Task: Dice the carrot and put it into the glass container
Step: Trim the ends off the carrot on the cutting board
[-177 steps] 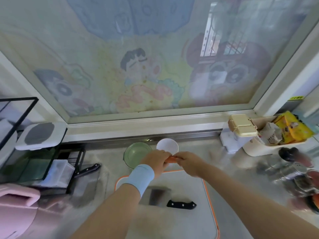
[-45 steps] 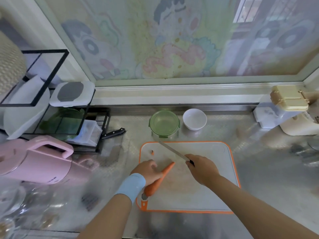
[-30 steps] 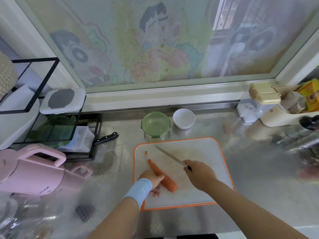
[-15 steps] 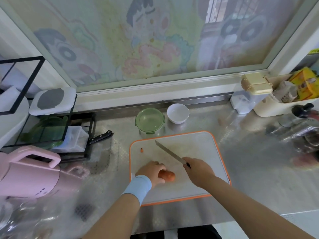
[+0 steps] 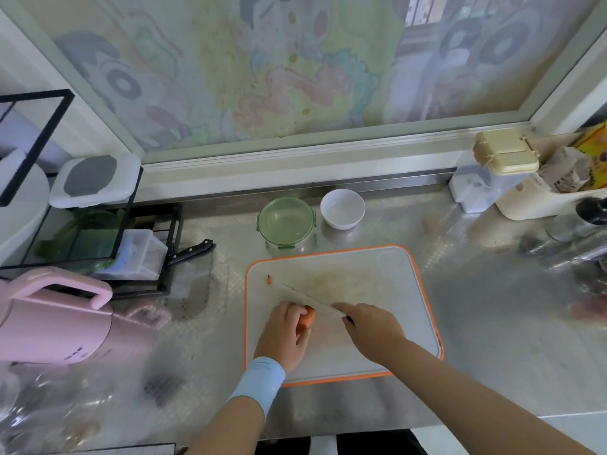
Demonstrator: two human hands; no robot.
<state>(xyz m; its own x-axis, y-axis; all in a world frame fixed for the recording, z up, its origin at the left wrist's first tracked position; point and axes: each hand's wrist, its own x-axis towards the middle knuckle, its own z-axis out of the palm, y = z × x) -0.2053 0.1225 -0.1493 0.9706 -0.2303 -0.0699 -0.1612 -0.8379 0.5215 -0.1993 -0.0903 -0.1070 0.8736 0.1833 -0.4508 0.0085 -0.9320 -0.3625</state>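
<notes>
The left hand (image 5: 285, 333) curls over the carrot (image 5: 307, 317) and pins it flat on the near-left part of the cutting board (image 5: 377, 284), so it can't roll. Only the cut orange end pokes out toward the blade. The right hand (image 5: 371, 330) grips the knife (image 5: 308, 298) by its handle, forefinger apparently stretched forward to steady it. The blade is angled across the board's left half, edge right at the carrot's exposed end, lined up for a slice. One small carrot offcut (image 5: 269, 280) lies by the board's left edge. The glass container (image 5: 286, 221) waits just beyond the board's far edge, within easy reach, and its green lid looks closed. Dicing has barely started.
</notes>
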